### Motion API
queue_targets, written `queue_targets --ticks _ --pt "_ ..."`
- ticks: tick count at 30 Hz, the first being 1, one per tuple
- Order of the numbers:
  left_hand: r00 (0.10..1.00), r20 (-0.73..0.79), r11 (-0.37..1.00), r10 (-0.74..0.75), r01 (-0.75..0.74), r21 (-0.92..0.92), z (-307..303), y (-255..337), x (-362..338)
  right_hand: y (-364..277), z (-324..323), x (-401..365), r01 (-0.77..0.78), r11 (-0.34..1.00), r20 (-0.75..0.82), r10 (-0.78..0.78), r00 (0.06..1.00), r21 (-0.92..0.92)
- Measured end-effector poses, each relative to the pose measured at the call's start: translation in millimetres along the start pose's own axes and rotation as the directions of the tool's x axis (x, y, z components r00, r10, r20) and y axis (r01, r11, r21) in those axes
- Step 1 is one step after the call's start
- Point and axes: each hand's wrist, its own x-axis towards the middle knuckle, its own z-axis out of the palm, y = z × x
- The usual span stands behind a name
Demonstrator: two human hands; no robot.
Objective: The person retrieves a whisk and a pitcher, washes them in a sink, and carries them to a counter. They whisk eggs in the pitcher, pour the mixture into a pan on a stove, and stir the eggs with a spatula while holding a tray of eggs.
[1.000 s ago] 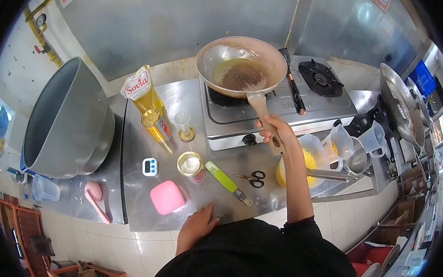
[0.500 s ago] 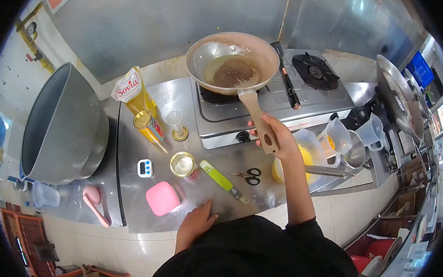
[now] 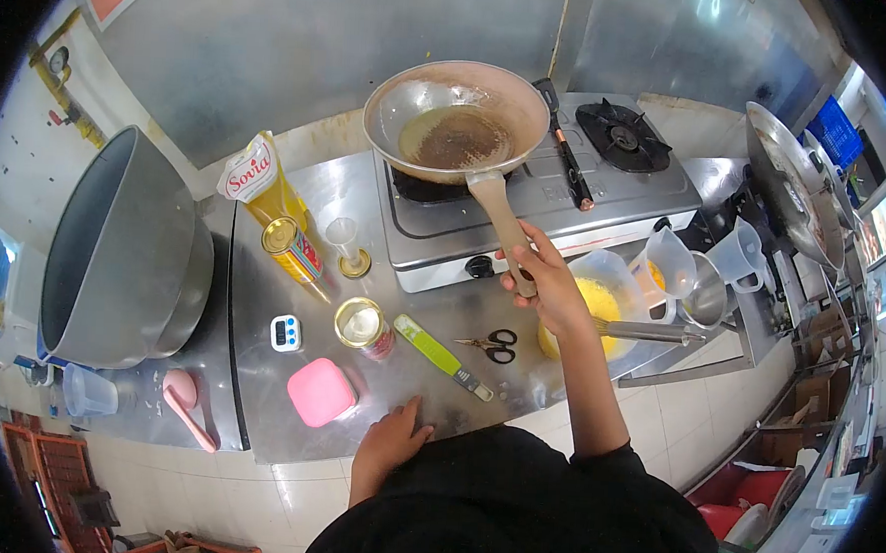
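In my head view I see the right hand (image 3: 551, 287) wrapped round the handle (image 3: 502, 220); the pan (image 3: 461, 132) lies ahead, leftward, over the stove (image 3: 551, 217), handle slanting back. The left hand (image 3: 391, 441), farther off, rests on the counter (image 3: 256, 397), thumb apart.

A right hand (image 3: 548, 287) gripping the handle (image 3: 500, 217) of a wide pan (image 3: 517, 105) over a stove (image 3: 613, 190), the left hand (image 3: 389, 444) resting on a metal counter (image 3: 421, 408), pink container (image 3: 321, 392) and scissors (image 3: 500, 347) nearby
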Motion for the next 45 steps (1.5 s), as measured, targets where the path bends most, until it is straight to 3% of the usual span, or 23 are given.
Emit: queue_targets --ticks 5,7,9,11,12,14,15,16,18,19,21,23,25,27,28,33,35,36,37,39,40,43,45 --pt "0.999 -0.021 0.999 0.041 -0.041 0.018 1.8 -0.1 0.6 14.1 1.5 -19.8 0.118 0.993 -0.186 -0.116 0.976 0.001" --pt "0.997 -0.031 0.997 0.071 -0.070 0.033 -4.5 5.3 2.7 24.5 -3.8 -47.9 0.510 0.698 -0.244 -0.680 0.691 -0.502" --pt "0.989 -0.043 0.951 0.144 -0.151 -0.270 -26.7 27.5 3.9 52.4 -33.9 -80.2 0.405 0.255 -0.073 -0.908 0.413 -0.878" --pt "0.976 -0.016 0.924 0.219 -0.213 -0.317 -49.3 47.9 8.0 78.5 -41.6 -101.7 0.244 0.219 -0.192 -0.973 0.129 -0.945" --pt "0.960 -0.004 0.892 0.280 -0.262 -0.367 -61.0 60.1 10.0 90.5 -44.9 -109.5 0.234 0.217 -0.191 -0.973 0.127 -0.948" --pt "0.928 -0.043 0.861 0.370 -0.359 -0.361 -88.5 91.0 12.8 112.8 -52.0 -119.5 0.052 0.648 -0.630 -0.754 0.186 -0.760" --pt "0.889 -0.084 0.824 0.451 -0.450 -0.345 -102.2 106.5 15.0 120.6 -56.9 -121.6 0.049 0.649 -0.632 -0.753 0.184 -0.759" --pt "0.887 -0.084 0.823 0.454 -0.453 -0.343 -114.8 121.5 19.6 127.3 -63.6 -122.0 0.044 0.689 -0.624 -0.681 0.383 -0.724" --pt "0.684 -0.183 0.659 0.706 -0.730 -0.181 -134.6 151.7 28.3 156.9 -90.1 -118.5 -0.026 0.877 -0.648 -0.335 0.684 -0.480" --pt "0.682 -0.185 0.657 0.708 -0.731 -0.182 -140.8 168.2 29.2 166.9 -94.7 -116.4 -0.025 0.876 -0.648 -0.337 0.683 -0.482" --pt "0.537 -0.249 0.548 0.806 -0.836 -0.032 -147.3 199.1 33.1 181.4 -99.8 -108.3 0.212 0.886 -0.500 -0.414 0.760 -0.412" --pt "0.481 -0.321 0.512 0.816 -0.859 0.017 -144.6 217.5 41.4 200.0 -99.8 -107.9 0.217 0.696 -0.431 -0.627 0.649 -0.685" --pt "0.423 -0.386 0.485 0.820 -0.872 0.075 -141.8 221.3 41.3 164.5 -69.8 -114.7 0.370 0.680 -0.579 -0.733 0.358 -0.633" --pt "0.417 -0.540 0.469 0.731 -0.882 -0.046 -137.1 215.7 41.8 147.2 -71.8 -123.6 0.364 0.460 -0.413 -0.888 0.205 -0.809" --pt "0.419 -0.539 0.474 0.730 -0.880 -0.043 -135.8 211.0 42.0 134.4 -70.4 -126.5 0.226 0.330 -0.290 -0.937 0.193 -0.917" --pt "0.218 -0.728 0.318 0.650 -0.948 0.001 -139.0 184.9 24.0 107.7 -48.3 -123.6 0.157 0.449 -0.407 -0.882 0.238 -0.880" --pt "0.124 -0.773 0.271 0.622 -0.960 0.064 -134.7 167.2 17.8 113.3 -43.3 -120.4 0.213 0.838 -0.728 -0.543 0.419 -0.502" --pt "0.037 -0.812 0.231 0.582 -0.965 0.121 -132.6 159.3 14.4 121.6 -42.8 -116.8 0.168 0.827 -0.725 -0.553 0.410 -0.536" --pt "0.038 -0.811 0.231 0.584 -0.965 0.121 -133.8 154.2 9.9 130.5 -45.0 -112.9 0.168 0.828 -0.726 -0.552 0.409 -0.535" --pt "-0.031 -0.824 0.202 0.565 -0.964 0.174 -135.4 147.3 2.1 149.9 -55.6 -103.6 0.108 0.890 -0.690 -0.415 0.593 -0.443" --pt "-0.029 -0.825 0.202 0.564 -0.964 0.171 -132.6 144.7 1.7 162.7 -61.3 -93.9 0.176 0.842 -0.676 -0.519 0.522 -0.510" --pt "-0.084 -0.867 0.177 0.492 -0.965 0.194 -125.3 139.0 6.1 169.8 -71.0 -88.2 0.177 0.924 -0.726 -0.375 0.576 -0.338" --pt "-0.093 -0.870 0.179 0.485 -0.963 0.203 -123.6 138.3 7.5 172.4 -75.3 -84.1 0.196 0.909 -0.716 -0.412 0.564 -0.369"
